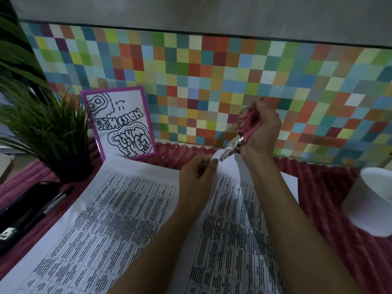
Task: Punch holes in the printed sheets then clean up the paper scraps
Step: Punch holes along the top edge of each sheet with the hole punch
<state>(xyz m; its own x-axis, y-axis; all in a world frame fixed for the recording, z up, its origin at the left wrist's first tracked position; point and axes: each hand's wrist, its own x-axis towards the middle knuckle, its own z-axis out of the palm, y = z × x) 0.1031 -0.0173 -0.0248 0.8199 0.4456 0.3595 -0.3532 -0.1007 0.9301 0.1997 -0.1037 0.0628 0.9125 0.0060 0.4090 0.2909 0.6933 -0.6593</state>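
Note:
Printed sheets with dense tables lie side by side on a red ribbed cloth: one on the left (110, 219), another on the right (231, 230). My right hand (262, 132) grips a pink-handled hole punch (239, 139), its metal jaws closed over the top corner of the right sheet. My left hand (197, 172) pinches that sheet's top edge just left of the jaws. A few tiny white paper dots (163, 157) lie on the cloth beyond the sheets.
A white paper cup (373, 200) stands at the right. A potted green plant (53, 132) and a pink-framed drawing (121, 124) stand at the back left. A black stapler (19, 217) and a pen (57, 201) lie at the left. A multicoloured checkered wall (212, 81) rises behind.

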